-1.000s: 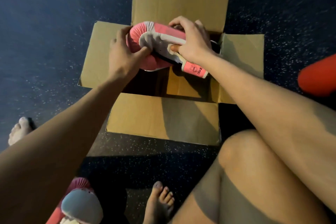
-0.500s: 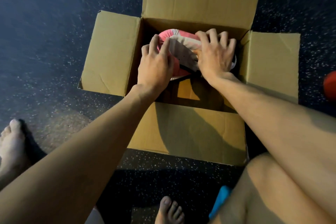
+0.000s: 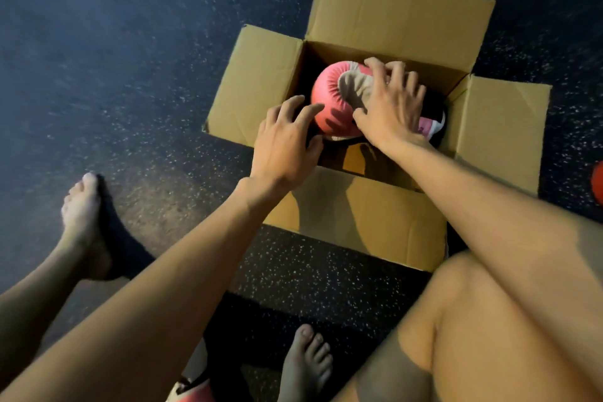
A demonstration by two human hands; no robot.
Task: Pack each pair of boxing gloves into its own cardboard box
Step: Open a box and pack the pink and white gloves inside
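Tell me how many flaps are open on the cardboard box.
4: far flap, left flap, right flap, near flap. All are folded outward; none seems hidden.

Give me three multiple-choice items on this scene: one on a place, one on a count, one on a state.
1. Where is the pink glove?
A) on the floor
B) inside the cardboard box
C) on a knee

2. How many box flaps are folded open?
A) one
B) two
C) four

3. What is the right hand doing?
A) gripping the glove
B) resting on the floor
C) lifting a flap

Answers:
1 B, the glove sits between the box walls.
2 C, a flap spreads out from each side.
3 A, its fingers curl over the glove's top.
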